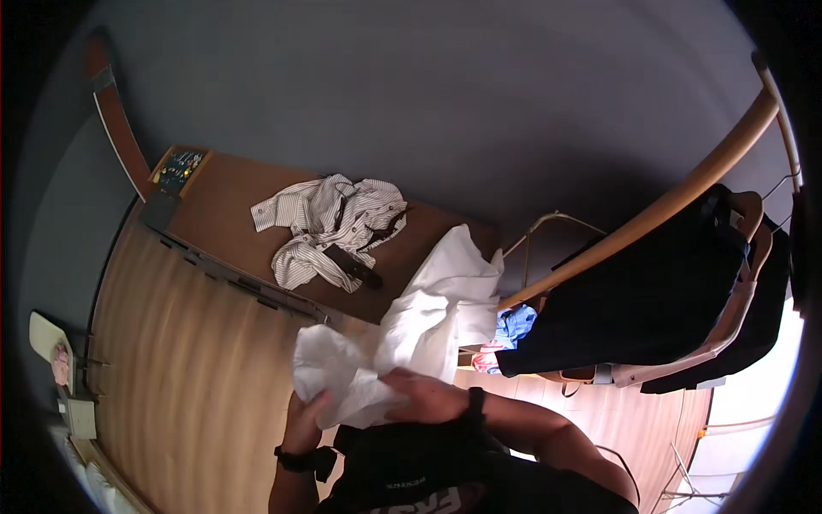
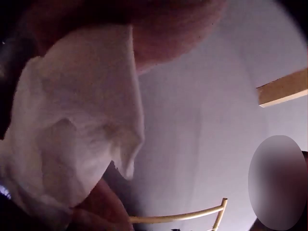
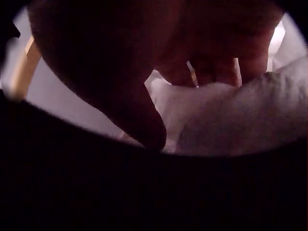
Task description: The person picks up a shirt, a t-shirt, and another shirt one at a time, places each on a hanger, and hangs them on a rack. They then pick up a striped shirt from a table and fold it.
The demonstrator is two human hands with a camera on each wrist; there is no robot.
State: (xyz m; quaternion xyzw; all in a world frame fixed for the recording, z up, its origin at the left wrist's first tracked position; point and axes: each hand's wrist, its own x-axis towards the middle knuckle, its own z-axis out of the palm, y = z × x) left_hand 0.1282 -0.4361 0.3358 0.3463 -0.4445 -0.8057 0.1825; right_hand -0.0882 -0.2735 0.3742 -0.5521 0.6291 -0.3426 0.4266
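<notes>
A crumpled white garment (image 1: 428, 321) stretches from in front of the person's chest to the right end of the brown bench top. My left hand (image 1: 304, 421) grips its near left part from the side, the thumb against the cloth. In the left wrist view a straight-edged fold of the garment (image 2: 91, 96) hangs between the hand's parts. My right hand (image 1: 425, 397) holds the cloth further right; in the right wrist view its thumb (image 3: 144, 127) and fingers lie around the garment (image 3: 226, 115). Folds hide some of the fingertips.
A striped shirt (image 1: 334, 223) lies spread on the brown bench (image 1: 218, 201), a dark strap-like item (image 1: 353, 264) on it. To the right, a wooden rail (image 1: 668, 206) slopes above dark hanging clothes (image 1: 634, 300). Blue cloth (image 1: 515, 325) shows beneath. A small framed board (image 1: 180, 170) stands at the bench's left end.
</notes>
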